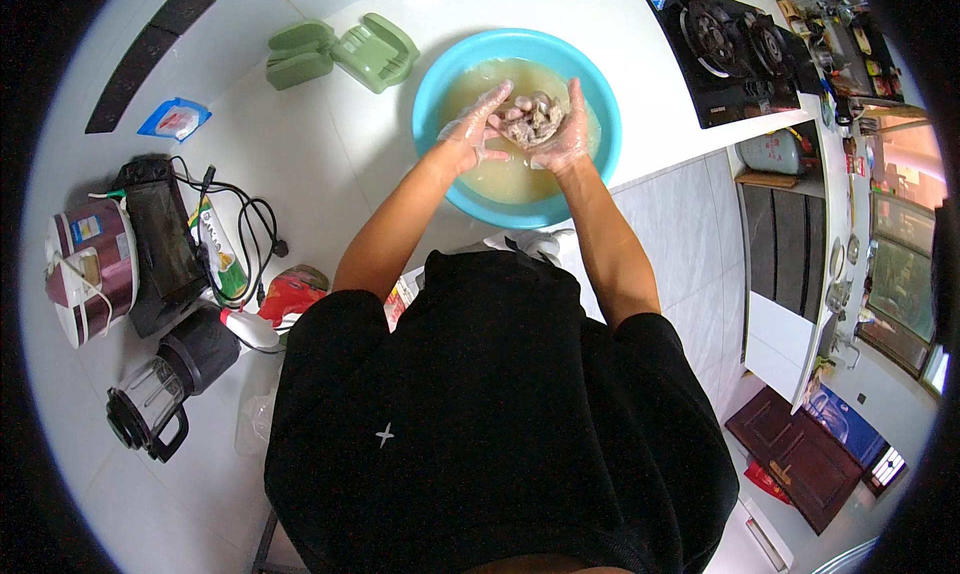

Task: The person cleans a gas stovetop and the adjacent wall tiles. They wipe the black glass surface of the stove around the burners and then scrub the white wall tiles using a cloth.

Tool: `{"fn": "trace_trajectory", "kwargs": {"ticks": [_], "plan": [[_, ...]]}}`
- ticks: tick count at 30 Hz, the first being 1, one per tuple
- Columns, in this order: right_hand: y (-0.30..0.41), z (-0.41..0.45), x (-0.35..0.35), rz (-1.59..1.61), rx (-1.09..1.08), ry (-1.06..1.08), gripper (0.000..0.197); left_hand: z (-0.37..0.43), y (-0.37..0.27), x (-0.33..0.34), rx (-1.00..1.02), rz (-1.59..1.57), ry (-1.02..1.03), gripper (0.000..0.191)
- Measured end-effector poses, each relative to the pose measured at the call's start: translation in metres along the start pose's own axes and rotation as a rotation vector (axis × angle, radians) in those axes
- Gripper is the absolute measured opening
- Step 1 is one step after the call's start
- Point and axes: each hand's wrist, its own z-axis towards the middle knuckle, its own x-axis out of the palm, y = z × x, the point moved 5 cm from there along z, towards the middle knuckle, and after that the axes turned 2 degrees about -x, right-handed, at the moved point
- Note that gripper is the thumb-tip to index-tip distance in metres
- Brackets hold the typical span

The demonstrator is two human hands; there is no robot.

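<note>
A light-blue plastic basin of cloudy, yellowish water stands on the white countertop. Both my hands are above the water, in thin clear plastic gloves. My right hand is cupped under a clump of greyish-brown pieces, which look like meat or shellfish; I cannot tell which. My left hand is at the clump's left side, its fingers spread and some fingertips against the pieces.
Green plastic containers lie left of the basin. A black gas hob is to the right. Along the left are a rice cooker, a black power cable, a blender and a spray bottle.
</note>
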Motion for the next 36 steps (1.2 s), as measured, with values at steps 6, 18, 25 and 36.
{"fn": "trace_trajectory", "kwargs": {"ticks": [6, 18, 25, 36], "plan": [[0.016, -0.006, -0.021, -0.056, -0.078, -0.058, 0.073, 0.003, 0.004, 0.003, 0.005, -0.014, 0.015, 0.097], [0.019, -0.005, -0.003, -0.106, -0.218, -0.059, 0.064, 0.026, 0.022, 0.000, -0.001, -0.342, 0.159, 0.029], [0.034, -0.005, 0.030, 0.224, -0.110, 0.355, 0.062, 0.011, 0.009, -0.016, -0.044, -0.627, 0.127, 0.021], [0.038, 0.017, 0.041, 0.223, 0.019, 0.548, 0.059, 0.014, 0.006, -0.023, 0.105, -0.330, 0.019, 0.033]]}}
